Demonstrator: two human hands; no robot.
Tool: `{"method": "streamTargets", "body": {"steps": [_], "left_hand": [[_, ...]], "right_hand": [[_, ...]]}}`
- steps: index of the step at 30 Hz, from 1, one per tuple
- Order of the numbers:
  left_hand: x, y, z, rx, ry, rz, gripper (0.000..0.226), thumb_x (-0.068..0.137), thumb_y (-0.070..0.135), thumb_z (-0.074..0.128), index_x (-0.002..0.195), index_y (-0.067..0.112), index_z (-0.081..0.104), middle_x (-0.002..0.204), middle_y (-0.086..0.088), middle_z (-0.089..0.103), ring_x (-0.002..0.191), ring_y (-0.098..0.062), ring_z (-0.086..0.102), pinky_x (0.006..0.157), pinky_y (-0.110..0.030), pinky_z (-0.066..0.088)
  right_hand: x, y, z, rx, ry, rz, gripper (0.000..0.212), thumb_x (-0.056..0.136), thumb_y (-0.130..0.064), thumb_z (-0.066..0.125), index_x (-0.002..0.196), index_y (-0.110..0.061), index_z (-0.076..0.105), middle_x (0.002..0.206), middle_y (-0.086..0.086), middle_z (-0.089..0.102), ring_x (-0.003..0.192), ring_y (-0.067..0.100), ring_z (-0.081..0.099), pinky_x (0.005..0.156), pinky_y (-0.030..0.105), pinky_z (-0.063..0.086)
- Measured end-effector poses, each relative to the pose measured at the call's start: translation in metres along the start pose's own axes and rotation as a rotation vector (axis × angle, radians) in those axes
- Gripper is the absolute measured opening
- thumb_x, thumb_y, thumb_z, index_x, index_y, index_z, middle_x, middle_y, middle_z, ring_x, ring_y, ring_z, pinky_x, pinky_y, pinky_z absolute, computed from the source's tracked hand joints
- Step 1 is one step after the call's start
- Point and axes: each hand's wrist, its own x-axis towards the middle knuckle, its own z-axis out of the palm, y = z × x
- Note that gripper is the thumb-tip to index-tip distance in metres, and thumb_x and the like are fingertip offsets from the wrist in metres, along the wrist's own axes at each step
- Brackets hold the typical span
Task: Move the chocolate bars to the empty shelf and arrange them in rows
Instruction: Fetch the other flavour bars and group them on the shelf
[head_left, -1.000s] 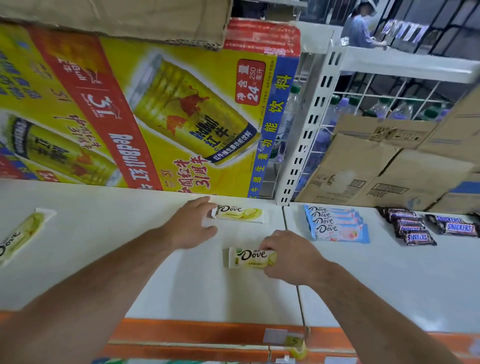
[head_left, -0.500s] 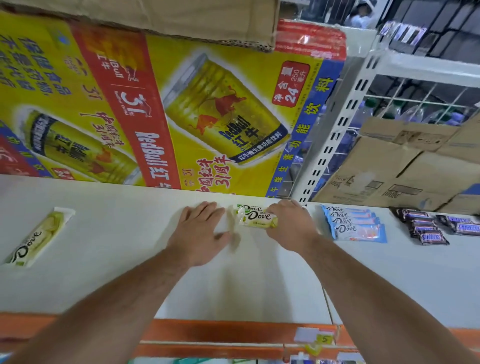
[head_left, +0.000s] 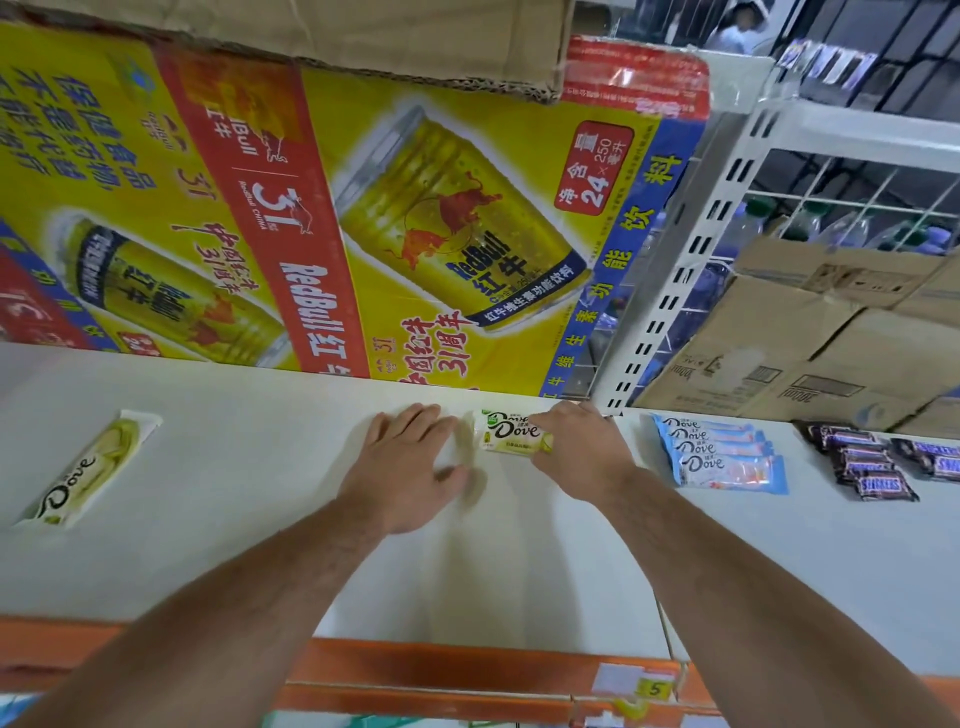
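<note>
Before the Red Bull carton (head_left: 363, 208), the right hand (head_left: 582, 452) pinches a Dove bar (head_left: 506, 439) (label up); the left hand (head_left: 410, 467) lies flat, fingers straight, on the shelf (head_left: 234, 519).

**Legible Print on Shelf Stock**

"Dove": pale green-white wrapped bar (head_left: 511, 439), centre; matching bar (head_left: 85, 467), far left; light-blue wrapped bars (head_left: 719, 457), right. "SNICKERS": dark brown wrapped bars (head_left: 883, 486), far right. "RedBull", "24", "250": yellow cardboard carton (head_left: 363, 234), upper frame. "5": yellow price tag (head_left: 653, 688), lower right.

Green-white Dove bar (head_left: 511, 439) near the white shelf (head_left: 234, 545) rear
</note>
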Motion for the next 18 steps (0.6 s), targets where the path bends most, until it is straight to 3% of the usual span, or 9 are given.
{"method": "streamTargets", "body": {"steps": [9, 14, 18], "left_hand": [[0.0, 0.002, 0.0, 0.008, 0.013, -0.024, 0.07, 0.083, 0.064, 0.021, 0.147, 0.037, 0.027, 0.158, 0.013, 0.021, 0.146, -0.007, 0.008, 0.119, -0.038, 0.005], [-0.005, 0.008, 0.0, 0.101, 0.067, -0.069, 0.064, 0.086, 0.058, 0.022, 0.143, 0.035, 0.038, 0.153, 0.009, 0.035, 0.142, -0.013, 0.025, 0.116, -0.037, 0.019], [-0.006, 0.014, -0.003, 0.038, 0.047, -0.131, 0.06, 0.088, 0.054, 0.031, 0.142, 0.031, 0.042, 0.153, 0.007, 0.037, 0.142, -0.014, 0.027, 0.117, -0.035, 0.019]], "right_hand": [[-0.02, -0.005, 0.003, -0.034, 0.154, -0.102, 0.047, 0.08, -0.038, 0.059, 0.126, -0.033, 0.057, 0.123, -0.008, 0.058, 0.113, 0.02, 0.045, 0.091, 0.038, 0.038], [-0.036, -0.005, 0.01, 0.006, 0.042, -0.189, 0.042, 0.085, -0.042, 0.053, 0.126, -0.033, 0.057, 0.127, -0.006, 0.057, 0.117, 0.019, 0.045, 0.096, 0.036, 0.036], [-0.041, -0.005, 0.012, 0.07, -0.003, -0.281, 0.042, 0.087, -0.039, 0.053, 0.128, -0.033, 0.057, 0.128, -0.005, 0.058, 0.119, 0.02, 0.046, 0.1, 0.032, 0.036]]}}
